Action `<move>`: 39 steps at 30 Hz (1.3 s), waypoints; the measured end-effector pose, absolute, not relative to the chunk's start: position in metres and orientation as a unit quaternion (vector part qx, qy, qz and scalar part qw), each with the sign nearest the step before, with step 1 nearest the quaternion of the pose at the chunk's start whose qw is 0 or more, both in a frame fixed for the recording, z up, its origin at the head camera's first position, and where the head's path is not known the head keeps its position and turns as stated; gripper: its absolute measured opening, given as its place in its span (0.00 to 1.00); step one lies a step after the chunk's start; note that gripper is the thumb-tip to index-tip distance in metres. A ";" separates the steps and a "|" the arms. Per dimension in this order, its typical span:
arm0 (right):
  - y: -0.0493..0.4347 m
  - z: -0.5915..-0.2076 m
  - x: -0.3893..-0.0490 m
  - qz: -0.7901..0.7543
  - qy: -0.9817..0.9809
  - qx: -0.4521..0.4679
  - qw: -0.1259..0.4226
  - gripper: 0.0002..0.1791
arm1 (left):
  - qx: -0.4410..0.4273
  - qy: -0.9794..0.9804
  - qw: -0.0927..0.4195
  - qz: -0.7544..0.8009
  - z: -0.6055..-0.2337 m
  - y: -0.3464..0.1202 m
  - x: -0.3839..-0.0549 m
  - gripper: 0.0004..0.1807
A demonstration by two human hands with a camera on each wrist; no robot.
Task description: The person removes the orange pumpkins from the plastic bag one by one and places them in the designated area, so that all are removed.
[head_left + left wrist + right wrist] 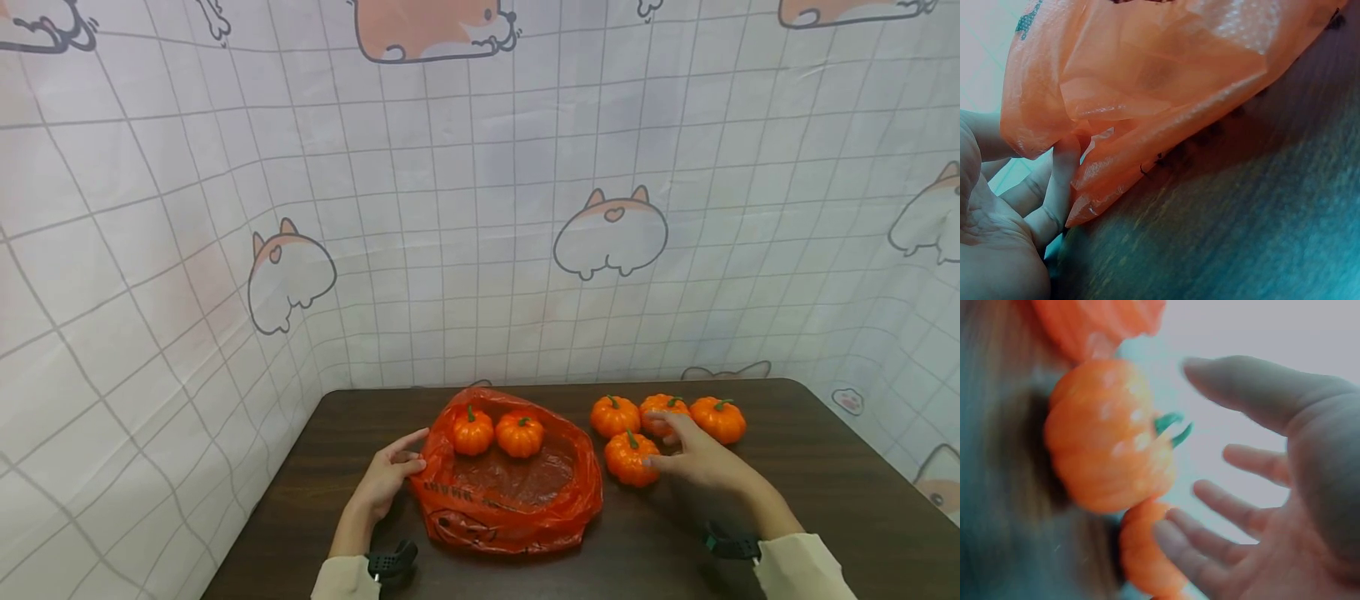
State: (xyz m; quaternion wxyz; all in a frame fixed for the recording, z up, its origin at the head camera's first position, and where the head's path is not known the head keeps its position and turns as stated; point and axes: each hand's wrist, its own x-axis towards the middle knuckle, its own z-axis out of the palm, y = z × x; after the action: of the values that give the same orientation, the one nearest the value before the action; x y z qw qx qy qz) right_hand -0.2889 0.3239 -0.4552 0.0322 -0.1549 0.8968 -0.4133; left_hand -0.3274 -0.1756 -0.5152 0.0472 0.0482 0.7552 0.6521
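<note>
A red-orange plastic bag (510, 525) stands on the table with its mouth spread wide. Inside it sit two small orange pumpkins, a left one (472, 432) and a right one (520, 434), both with green stems. My left hand (384, 479) holds the bag's left side; in the left wrist view, curled fingers (1060, 187) meet a fold of the plastic. Over the nearest loose pumpkin (632, 459) hovers my right hand (701, 454), thumb and fingers spread. The right wrist view shows a gap between that hand and the pumpkin (1107, 437).
Behind the nearest loose pumpkin stand three more: a left one (615, 416), a middle one (663, 410) partly covered by the right hand, and a right one (717, 419). The dark wooden table (315, 467) ends at a gridded cloth backdrop (465, 317) printed with cartoon dogs.
</note>
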 end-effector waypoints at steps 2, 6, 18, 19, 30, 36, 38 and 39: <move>0.319 -0.447 -0.286 -0.415 0.896 -0.159 0.002 0.40 | 0.047 0.755 0.047 0.653 -0.515 -0.175 -0.327 0.30; 0.301 -0.436 -0.280 -0.425 0.884 -0.191 -0.044 0.34 | 0.048 0.754 0.047 0.654 -0.514 -0.174 -0.327 0.30; 0.215 -0.444 -0.273 -0.480 0.837 -0.257 -0.049 0.25 | 0.044 0.758 0.043 0.649 -0.514 -0.173 -0.324 0.29; 0.209 -0.445 -0.274 -0.485 0.838 -0.249 -0.035 0.26 | 0.044 0.757 0.044 0.650 -0.514 -0.173 -0.323 0.29; 0.170 -0.457 -0.303 -0.548 0.815 -0.187 -0.003 0.31 | 0.044 0.754 0.046 0.653 -0.513 -0.173 -0.322 0.29; 0.156 -0.458 -0.312 -0.550 0.819 -0.165 0.005 0.31 | 0.045 0.753 0.048 0.654 -0.511 -0.175 -0.320 0.29; 0.152 -0.459 -0.314 -0.553 0.818 -0.157 0.008 0.32 | 0.046 0.752 0.049 0.656 -0.511 -0.176 -0.319 0.29; 0.150 -0.460 -0.315 -0.552 0.820 -0.154 0.009 0.32 | 0.045 0.752 0.050 0.656 -0.510 -0.176 -0.319 0.29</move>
State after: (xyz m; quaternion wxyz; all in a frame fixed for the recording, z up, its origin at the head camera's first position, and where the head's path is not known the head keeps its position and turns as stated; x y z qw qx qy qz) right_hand -0.3152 0.1502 -0.4595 0.0095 -0.1543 0.8195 -0.5518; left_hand -0.3188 -0.1760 -0.5105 0.0502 0.0455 0.7518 0.6560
